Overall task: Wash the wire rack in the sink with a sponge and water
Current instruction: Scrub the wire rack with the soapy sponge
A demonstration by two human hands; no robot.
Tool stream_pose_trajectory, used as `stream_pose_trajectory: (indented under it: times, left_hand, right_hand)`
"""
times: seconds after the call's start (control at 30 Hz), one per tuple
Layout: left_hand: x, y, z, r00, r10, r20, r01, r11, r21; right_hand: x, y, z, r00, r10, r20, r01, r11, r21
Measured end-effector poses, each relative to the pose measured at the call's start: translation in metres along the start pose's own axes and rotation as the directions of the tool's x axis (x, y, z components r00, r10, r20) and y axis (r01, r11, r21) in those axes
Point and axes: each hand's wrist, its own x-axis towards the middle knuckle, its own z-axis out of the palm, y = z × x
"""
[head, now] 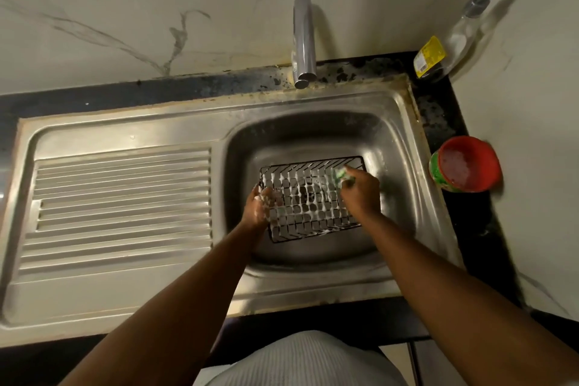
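Stainless steel sink [391, 147] sits in a dark countertop below a marble-pattern wall, with a ribbed drainboard [122, 194] at 9 o'clock of the basin and a faucet [304, 37] at 12 o'clock. No water is visible at the spout.

The wire rack [310, 200] lies in the basin over the drain, its grid coated in white suds. The left hand [260, 207] grips the rack's 9 o'clock edge, foamy fingers curled round the wire. The right hand [362, 193] clenches a green sponge [340, 177] and presses it against the rack near the 1 o'clock corner.

A red tub [466, 164] stands on the counter at 3 o'clock, just beside the sink rim. A clear bottle [451, 47] stands in the corner at 1 o'clock.

Probable faults from this state:
- Rack slips or pivots. Cause: soap film under the holding hand while the sponge pushes from the opposite side.
- Sponge snags or tears. Cause: dragging across wire crossings.
- Residue is left on the wires. Cause: suds are heavy and rinsing is judged not yet begun.
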Motion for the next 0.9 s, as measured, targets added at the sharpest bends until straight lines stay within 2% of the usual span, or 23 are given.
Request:
stream_pose_trajectory:
  times: [0.07,0.17,0.27,0.37,0.47,0.53,0.6,0.7,0.8,0.9]
  left_hand:
    - [0.003,-0.001,-0.001,0.998,0.066,-0.005,-0.066,0.998,-0.007]
    - [-0.002,0.005,0.004,0.994,0.109,0.03,-0.107,0.992,-0.071]
    - [-0.009,0.009,0.005,0.995,0.087,0.053,-0.084,0.995,-0.054]
    - [-0.007,0.008,0.007,0.989,0.12,0.09,-0.118,0.992,-0.035]
    - [-0.003,0.005,0.004,0.986,0.155,0.061,-0.151,0.986,-0.072]
    - [-0.001,0.005,0.0,0.985,0.149,0.083,-0.145,0.988,-0.051]
    - [-0.006,0.007,0.001,0.984,0.153,0.091,-0.154,0.988,0.006]
    - [-0.009,0.009,0.006,0.968,0.217,0.124,-0.223,0.974,0.037]
    - [-0.009,0.009,0.017,0.961,0.242,0.137,-0.244,0.97,0.0]
    - [-0.004,0.009,0.019,0.947,0.283,0.15,-0.293,0.955,0.044]
  right_hand:
    - [0.002,0.0,0.001,0.997,-0.079,0.012,0.079,0.977,-0.199]
    - [0.004,-0.009,-0.004,0.997,-0.044,-0.064,0.018,0.935,-0.354]
    - [0.007,-0.017,-0.007,0.992,-0.024,-0.125,-0.008,0.969,-0.248]
    - [0.001,-0.031,0.007,0.983,-0.066,-0.171,0.051,0.995,-0.09]
    - [-0.008,-0.043,0.02,0.986,-0.038,-0.161,0.045,0.998,0.034]
    - [-0.017,-0.048,0.025,0.994,-0.053,-0.099,0.056,0.998,0.03]
    - [-0.029,-0.053,0.03,0.987,-0.15,-0.051,0.15,0.989,0.013]
    - [-0.048,-0.072,0.037,0.952,-0.3,-0.055,0.303,0.951,0.057]
    - [-0.064,-0.102,0.035,0.933,-0.344,-0.108,0.352,0.934,0.069]
    - [-0.068,-0.115,0.033,0.921,-0.389,-0.014,0.389,0.919,0.071]
